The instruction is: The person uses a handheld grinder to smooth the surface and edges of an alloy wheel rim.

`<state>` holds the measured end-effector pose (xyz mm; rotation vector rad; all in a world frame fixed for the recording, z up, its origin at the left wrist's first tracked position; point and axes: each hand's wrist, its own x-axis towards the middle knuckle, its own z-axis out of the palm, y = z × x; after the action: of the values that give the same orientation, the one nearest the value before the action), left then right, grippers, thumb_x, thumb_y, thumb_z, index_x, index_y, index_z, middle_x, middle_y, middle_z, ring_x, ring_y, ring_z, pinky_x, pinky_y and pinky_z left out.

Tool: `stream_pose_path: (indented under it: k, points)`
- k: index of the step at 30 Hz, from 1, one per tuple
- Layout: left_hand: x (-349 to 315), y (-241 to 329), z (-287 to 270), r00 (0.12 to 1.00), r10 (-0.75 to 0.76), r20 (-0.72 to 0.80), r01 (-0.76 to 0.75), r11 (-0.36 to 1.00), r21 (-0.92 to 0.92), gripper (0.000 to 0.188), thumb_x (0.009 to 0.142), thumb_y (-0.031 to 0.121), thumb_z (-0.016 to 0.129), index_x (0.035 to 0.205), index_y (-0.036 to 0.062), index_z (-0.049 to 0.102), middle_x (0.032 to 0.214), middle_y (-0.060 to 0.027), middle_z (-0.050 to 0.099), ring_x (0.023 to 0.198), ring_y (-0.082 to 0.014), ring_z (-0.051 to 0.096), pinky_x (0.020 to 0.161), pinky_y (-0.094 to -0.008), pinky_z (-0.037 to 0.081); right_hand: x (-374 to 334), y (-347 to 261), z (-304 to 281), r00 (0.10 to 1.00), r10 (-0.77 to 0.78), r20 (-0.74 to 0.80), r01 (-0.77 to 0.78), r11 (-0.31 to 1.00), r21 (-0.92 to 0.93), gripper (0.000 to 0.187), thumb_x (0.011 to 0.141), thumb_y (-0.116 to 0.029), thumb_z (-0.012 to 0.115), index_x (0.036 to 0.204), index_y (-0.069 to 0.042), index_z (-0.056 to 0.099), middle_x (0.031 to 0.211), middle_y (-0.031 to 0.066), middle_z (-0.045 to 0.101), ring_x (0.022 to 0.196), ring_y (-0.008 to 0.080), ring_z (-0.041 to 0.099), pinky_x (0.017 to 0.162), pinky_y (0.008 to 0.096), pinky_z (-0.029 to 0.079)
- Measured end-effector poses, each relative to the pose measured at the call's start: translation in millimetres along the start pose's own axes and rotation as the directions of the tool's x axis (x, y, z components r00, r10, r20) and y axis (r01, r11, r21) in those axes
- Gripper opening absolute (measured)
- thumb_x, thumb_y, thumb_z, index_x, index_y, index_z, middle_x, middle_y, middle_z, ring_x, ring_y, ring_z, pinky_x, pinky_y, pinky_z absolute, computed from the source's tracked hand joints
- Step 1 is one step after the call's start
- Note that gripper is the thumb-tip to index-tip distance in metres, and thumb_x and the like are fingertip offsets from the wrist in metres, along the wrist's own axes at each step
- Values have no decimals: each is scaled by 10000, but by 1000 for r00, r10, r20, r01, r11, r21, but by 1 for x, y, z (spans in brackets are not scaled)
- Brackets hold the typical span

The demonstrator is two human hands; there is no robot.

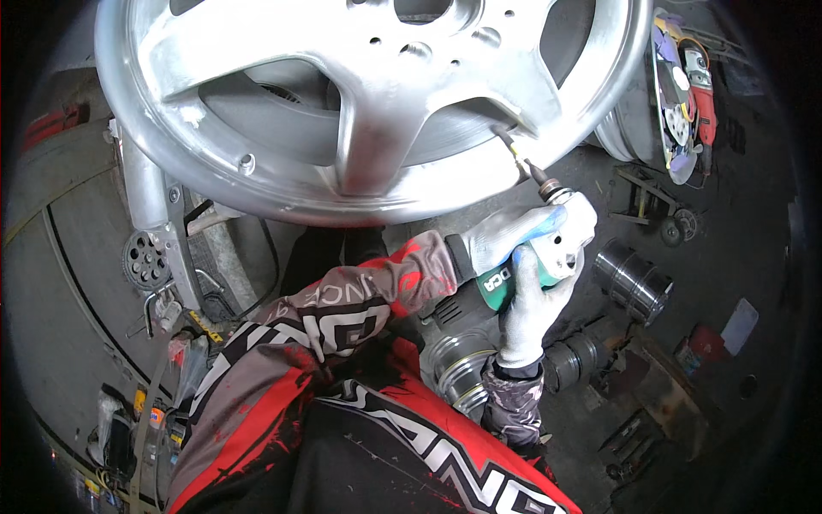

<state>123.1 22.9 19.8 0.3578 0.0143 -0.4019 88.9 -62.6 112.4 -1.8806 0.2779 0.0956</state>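
A bare silver alloy wheel fills the upper part of the head view, its spokes and rim facing me. Both my gloved hands hold a green and silver die grinder. My left hand reaches across from the left and is closed round the grinder's front end, near its collar. Below it, my right hand wraps the body, with its thumb up along the side. The grinder's slim shaft and dark bit point up into the opening beside the right-hand spoke. Whether the bit touches the metal, I cannot tell.
At the right, another wheel bears a red angle grinder and several sanding discs. Shiny wheel barrels lie on the floor. A metal stand with a toothed pulley is at the left.
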Motion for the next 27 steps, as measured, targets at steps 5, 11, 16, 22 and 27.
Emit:
stream_pose_path:
  k: [5,11,16,22,27]
  points:
    - [-27,0,1,998,32,-49,-25,991,132,478,1081,391,525,1341,-4,598,1232,-78,669,1118,-133,630,983,-317,503,-21,6,1,1000,31,5,-31,999,-26,834,815,8,801,1527,7,365,1352,121,550,1242,197,552,1078,361,453]
    - [-63,-3,-2,990,35,-137,2,965,260,465,1091,360,494,1339,-21,593,1227,-100,669,1115,-151,635,995,-324,500,-46,11,8,994,109,10,-109,994,3,851,780,28,802,1515,6,374,1346,126,552,1229,198,560,1069,361,461]
    - [-82,-3,-2,981,-25,-192,72,968,240,456,1095,353,482,1332,-20,591,1222,-95,665,1110,-151,633,1000,-326,499,-61,9,11,992,79,96,-72,995,-72,712,868,21,710,1513,-21,410,1356,94,566,1223,194,574,1079,366,450]
    - [-59,4,11,987,-5,-159,42,972,232,431,1103,331,457,1315,-15,605,1239,-104,667,1127,-153,633,1004,-333,499,-42,1,2,990,135,29,-135,991,-7,725,802,9,751,1457,-14,440,1286,98,583,1183,181,576,1060,362,451]
    - [-10,-8,4,996,90,-18,-81,954,288,462,1095,364,482,1352,-4,594,1271,-100,668,1169,-162,622,1027,-337,489,-12,3,-8,1000,27,12,-28,998,56,730,839,-7,777,1480,-19,429,1300,94,582,1190,178,580,1042,351,473]
